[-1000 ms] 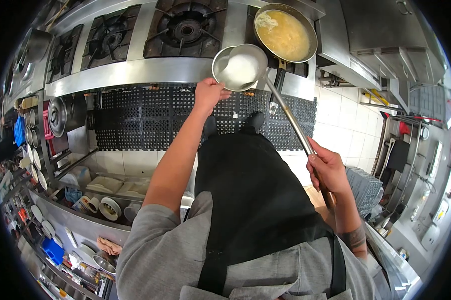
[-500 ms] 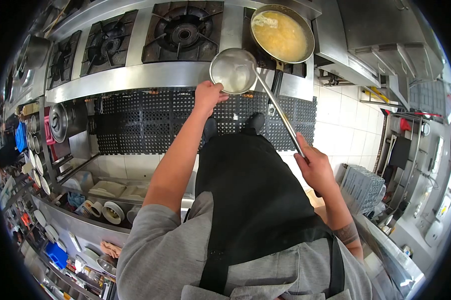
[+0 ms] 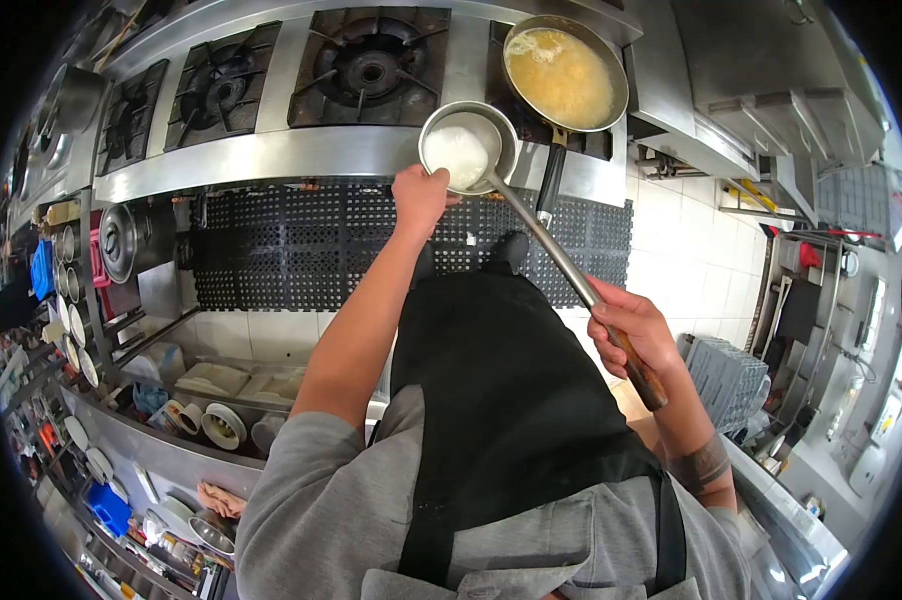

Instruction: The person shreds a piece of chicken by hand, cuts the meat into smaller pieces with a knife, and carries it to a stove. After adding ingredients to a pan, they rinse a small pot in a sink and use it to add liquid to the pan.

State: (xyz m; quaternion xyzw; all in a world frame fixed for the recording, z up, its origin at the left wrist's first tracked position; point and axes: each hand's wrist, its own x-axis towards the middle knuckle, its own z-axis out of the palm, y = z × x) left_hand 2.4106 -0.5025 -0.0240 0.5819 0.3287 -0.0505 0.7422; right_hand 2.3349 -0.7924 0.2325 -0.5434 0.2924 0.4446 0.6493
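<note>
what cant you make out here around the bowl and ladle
Head view only:
- Ladle cup: lost inside the bowl; the two blur together.
- Left hand fingertips: hidden under the bowl's rim.
- Right hand covers part of the ladle's handle.
- Shelf crockery, lower left: too small.

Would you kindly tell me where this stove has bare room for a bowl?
Free: the middle black burner grate, left of the round steel pan of yellow broth, and the steel front ledge left of the small steel bowl in the left hand. Crowded: the pan's burner, and where the long steel ladle in the right hand crosses.
</note>
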